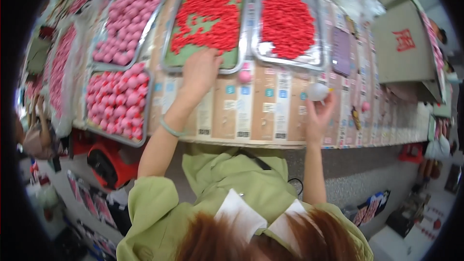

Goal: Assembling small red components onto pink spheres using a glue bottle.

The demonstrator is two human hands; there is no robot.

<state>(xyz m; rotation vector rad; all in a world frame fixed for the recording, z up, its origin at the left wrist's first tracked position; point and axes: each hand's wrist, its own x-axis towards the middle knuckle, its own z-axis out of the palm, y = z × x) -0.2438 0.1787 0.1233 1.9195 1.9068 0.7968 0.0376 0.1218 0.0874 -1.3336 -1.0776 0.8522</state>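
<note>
My left hand (202, 70) reaches over the near edge of a metal tray with a green bottom (181, 58). Its fingers are closed together at the near side of the small red pieces (205, 12) spread there, with a bit of red showing at the fingertips. To the right, above the tabletop, my right hand (321, 113) holds up a pale, whitish ball (317, 92) between thumb and fingers. A small yellow spot shows beside that ball. Between the hands, a pink ball (245, 76) rests just below the trays.
A second metal tray (319, 63) holds a heap of red pieces. Pink balls (133, 14) fill a tray at left; pink-and-red balls (118, 99) fill another nearer. A purple phone-like slab (340, 50), a loose pink ball (366, 106) and a grey-green box (403, 43) lie right.
</note>
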